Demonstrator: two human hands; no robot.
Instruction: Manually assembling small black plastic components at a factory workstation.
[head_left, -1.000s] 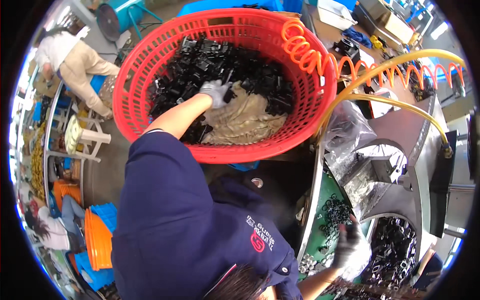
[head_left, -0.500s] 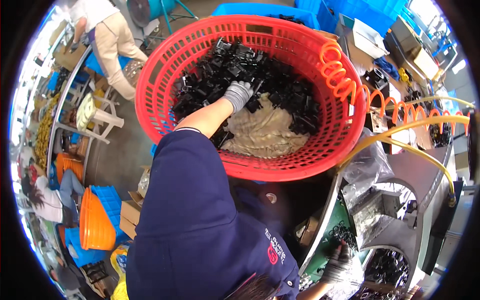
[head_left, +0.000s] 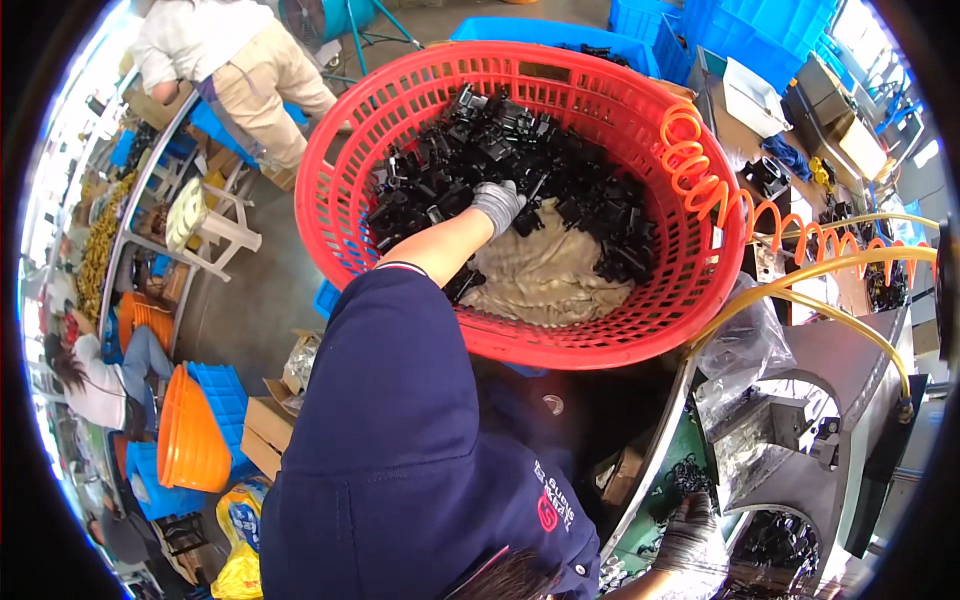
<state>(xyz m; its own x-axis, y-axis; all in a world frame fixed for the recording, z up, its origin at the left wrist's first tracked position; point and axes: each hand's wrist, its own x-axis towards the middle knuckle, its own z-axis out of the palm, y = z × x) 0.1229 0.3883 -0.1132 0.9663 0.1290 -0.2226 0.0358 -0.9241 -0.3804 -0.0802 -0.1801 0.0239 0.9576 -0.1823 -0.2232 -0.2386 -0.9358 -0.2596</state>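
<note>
My left hand [head_left: 497, 205], in a grey glove, reaches into a large red plastic basket [head_left: 515, 352]. Its fingers are curled closed among a heap of small black plastic parts [head_left: 500, 135]; what they grip, if anything, is hidden. Below the heap, a crumpled beige cloth [head_left: 545, 270] lies in the basket. At the lower right my gloved right hand [head_left: 692, 540] is over a green work surface [head_left: 640, 515], beside a small pile of black ring-like pieces [head_left: 688, 475]. Its fingers are drawn together, and I cannot make out anything between them.
An orange coiled hose [head_left: 700, 175] hangs over the basket's right rim, with yellow hoses [head_left: 810, 275] nearby. A grey metal machine frame [head_left: 865, 350] stands to the right. At the left are a pale stool [head_left: 205, 225], orange baskets [head_left: 190, 430] and a person in beige trousers [head_left: 265, 85].
The view has shifted, so the basket appears slightly farther right and lower. My left hand stays in the black parts, its fingers more curled. My right hand remains by the small rings.
</note>
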